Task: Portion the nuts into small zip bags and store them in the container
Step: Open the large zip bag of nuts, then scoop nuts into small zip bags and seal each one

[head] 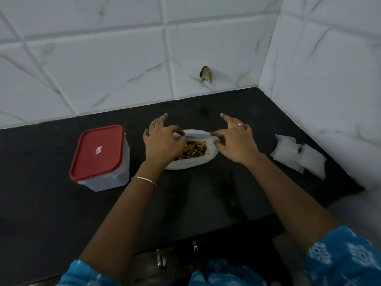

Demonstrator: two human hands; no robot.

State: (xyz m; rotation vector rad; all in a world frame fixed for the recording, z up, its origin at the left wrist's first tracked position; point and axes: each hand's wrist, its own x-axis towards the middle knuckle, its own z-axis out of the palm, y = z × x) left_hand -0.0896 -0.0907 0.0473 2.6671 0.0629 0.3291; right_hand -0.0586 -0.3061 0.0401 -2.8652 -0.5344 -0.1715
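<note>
The white plastic bag of mixed nuts (190, 150) at mid-tabletop is held open, its rim pinched by left hand (162, 142) and right hand (235, 143) fingers. Small clear zip bags (296, 155) lie unfilled; the red-lidded clear container (101, 157) remains closed.

The container (107, 172) is translucent with a red lid (97, 152). The nuts (193, 150) are yellow-brown and dark, in a white bag (185, 164). The worktop (61, 203) is black, the wall tiles (103, 69) white with grey veins, the sleeves (346, 259) blue with white print.
</note>
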